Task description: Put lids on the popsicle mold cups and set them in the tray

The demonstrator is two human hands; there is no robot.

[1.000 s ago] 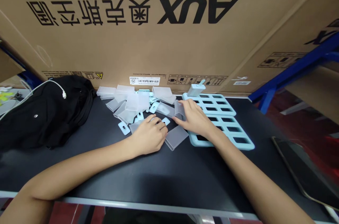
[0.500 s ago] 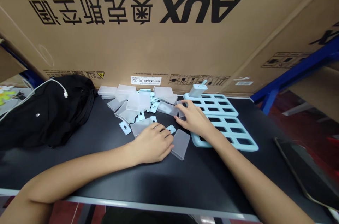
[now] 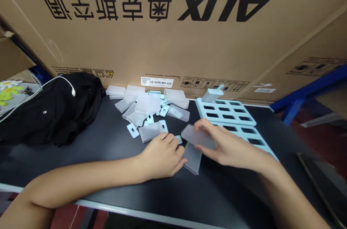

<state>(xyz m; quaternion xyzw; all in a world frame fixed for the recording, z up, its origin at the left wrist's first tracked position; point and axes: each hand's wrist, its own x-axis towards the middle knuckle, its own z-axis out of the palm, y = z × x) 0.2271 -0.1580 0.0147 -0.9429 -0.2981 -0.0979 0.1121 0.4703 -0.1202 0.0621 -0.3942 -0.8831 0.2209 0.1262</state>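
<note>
My right hand (image 3: 230, 146) grips a frosted sleeve (image 3: 197, 137) just beside the blue tray (image 3: 245, 115); my left hand (image 3: 165, 156), loosely curled, presses a blue tab (image 3: 178, 139) nearby

The cardboard box (image 3: 173, 41) reads "AUX" upside down; its white label (image 3: 157, 81) shows "25".

Even, fairly bright light is falling from overhead, leaving only soft shadows. The arms are casting faint dark patches on the black tabletop (image 3: 114, 171), which is giving off a dull sheen near its front edge. The wide lens is bending the cardboard box (image 3: 173, 41) and stretching things toward the corners. The right hand (image 3: 230, 146) and the frosted plastic cover (image 3: 197, 137) it is gripping are smearing slightly with motion blur.
</note>
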